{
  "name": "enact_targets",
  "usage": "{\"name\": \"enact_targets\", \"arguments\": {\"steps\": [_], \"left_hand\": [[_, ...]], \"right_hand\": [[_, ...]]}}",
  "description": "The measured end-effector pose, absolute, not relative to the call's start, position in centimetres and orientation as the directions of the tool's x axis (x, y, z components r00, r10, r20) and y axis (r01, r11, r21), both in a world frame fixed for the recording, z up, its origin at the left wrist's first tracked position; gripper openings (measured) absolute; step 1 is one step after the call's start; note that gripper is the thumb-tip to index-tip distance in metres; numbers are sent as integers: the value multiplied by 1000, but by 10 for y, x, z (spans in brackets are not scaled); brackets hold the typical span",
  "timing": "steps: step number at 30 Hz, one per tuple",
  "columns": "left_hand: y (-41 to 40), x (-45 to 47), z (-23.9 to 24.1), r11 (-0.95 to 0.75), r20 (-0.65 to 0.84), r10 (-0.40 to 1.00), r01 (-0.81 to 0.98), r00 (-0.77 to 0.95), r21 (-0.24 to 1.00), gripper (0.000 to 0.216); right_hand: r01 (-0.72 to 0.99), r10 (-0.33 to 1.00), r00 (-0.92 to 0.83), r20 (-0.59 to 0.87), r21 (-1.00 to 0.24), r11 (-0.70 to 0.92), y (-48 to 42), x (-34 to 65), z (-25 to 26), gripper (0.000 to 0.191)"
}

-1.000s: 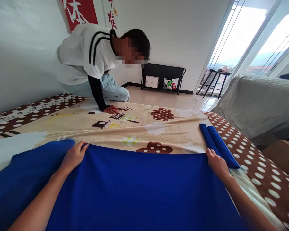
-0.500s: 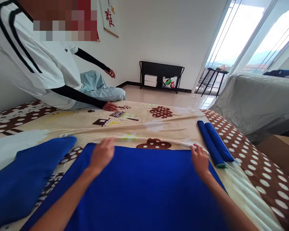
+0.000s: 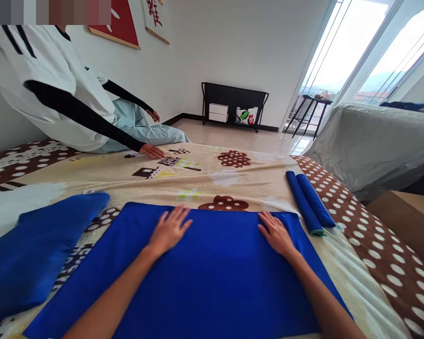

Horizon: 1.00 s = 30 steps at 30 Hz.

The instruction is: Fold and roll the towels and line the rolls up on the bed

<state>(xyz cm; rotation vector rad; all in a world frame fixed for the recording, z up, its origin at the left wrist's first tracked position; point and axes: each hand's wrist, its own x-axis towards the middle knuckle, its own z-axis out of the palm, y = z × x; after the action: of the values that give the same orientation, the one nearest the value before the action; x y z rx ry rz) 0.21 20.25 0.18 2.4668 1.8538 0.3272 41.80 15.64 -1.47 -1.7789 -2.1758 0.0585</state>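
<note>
A plain blue cloth point(image 3: 212, 273) lies spread over the patterned blanket in front of me, its far edge running nearly straight across. My left hand point(image 3: 169, 230) is on the cloth left of its middle, fingers stretched out and spread, the tips slightly blurred near the far edge. Flat near the far right corner rests my right hand point(image 3: 276, 233), its fingers also extended. Neither hand grips anything. To the right of the cloth are two blue rolls point(image 3: 309, 202) side by side. Another blue cloth point(image 3: 38, 254), loosely heaped, lies at the left.
The beige and brown blanket point(image 3: 226, 179) covers the bed. A person in a white shirt point(image 3: 53, 89) sits at the far left, one hand on the blanket. A cardboard box point(image 3: 406, 221) and a plastic-covered piece of furniture point(image 3: 385, 141) stand right. A black rack point(image 3: 233, 101) is against the wall.
Both hands have gone from the far corners onto the cloth and opened flat; the left moved right, the right moved slightly left. The cloth's far right corner now lies exposed.
</note>
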Motion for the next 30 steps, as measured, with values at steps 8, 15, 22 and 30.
{"name": "enact_targets", "arguments": {"steps": [8, 15, 22, 30], "left_hand": [[212, -112, 16, 159, 184, 964, 971, -192, 177, 71], [196, 78, 10, -312, 238, 933, 938, 272, 154, 59], [199, 53, 0, -295, 144, 952, 938, 271, 184, 57], [179, -107, 38, 149, 193, 964, 975, -181, 167, 65]], "right_hand": [[961, 965, 100, 243, -275, -31, 140, 497, -20, 59], [931, 943, -167, 287, -268, 246, 172, 341, -5, 51], [934, 964, -172, 203, -276, 225, 159, 365, -10, 53], [955, 959, 155, 239, -285, -84, 114, 503, -6, 57]]}}
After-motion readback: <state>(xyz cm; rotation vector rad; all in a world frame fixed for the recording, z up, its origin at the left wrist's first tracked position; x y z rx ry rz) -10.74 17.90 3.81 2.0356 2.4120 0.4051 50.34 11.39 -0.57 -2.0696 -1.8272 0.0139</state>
